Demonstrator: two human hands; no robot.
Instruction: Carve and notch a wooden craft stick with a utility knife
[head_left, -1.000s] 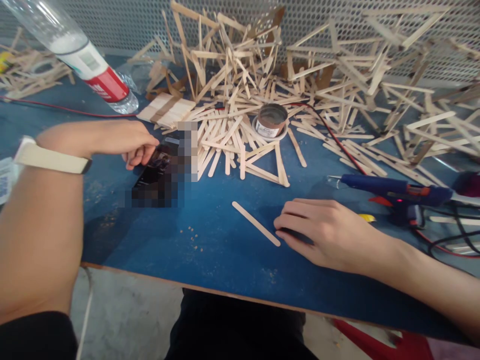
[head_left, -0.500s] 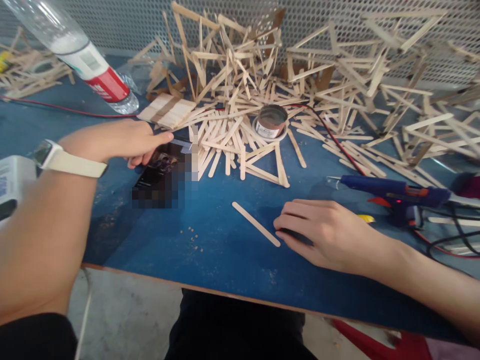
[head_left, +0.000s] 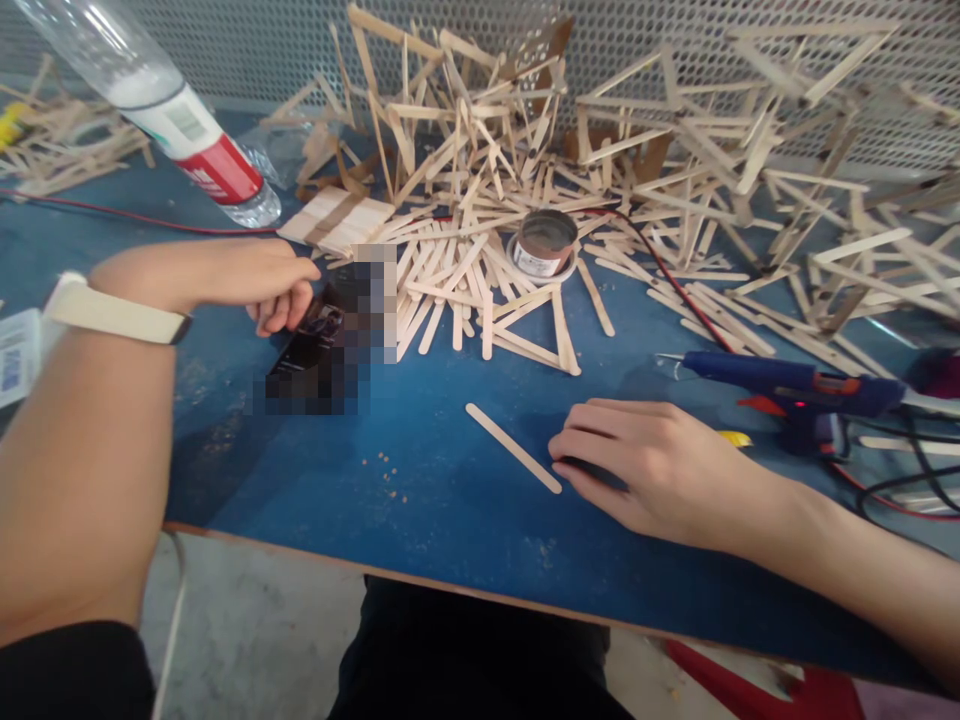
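Observation:
My left hand [head_left: 247, 282], with a pale watch band on its wrist, hovers at the left edge of a dark phone [head_left: 322, 335]. One finger points toward the lit screen, the others curl loosely, and nothing shows in its grip. Part of the phone is pixelated. My right hand [head_left: 637, 460] rests on the blue table, its fingers stretched and a gap beside the thumb. Just left of those fingertips lies a single wooden craft stick [head_left: 514, 448], apart from them.
Behind are a heap of craft sticks [head_left: 442, 285], glued stick frames [head_left: 750, 150] and a small round tin [head_left: 546, 245]. A blue glue gun [head_left: 765, 375] with cables lies right. A plastic bottle [head_left: 202, 155] and stick bundle [head_left: 337, 220] are at the back left.
My left hand has drawn back slightly to the left from the phone, and its extended finger covers less of the screen. My right hand and the single stick have stayed put.

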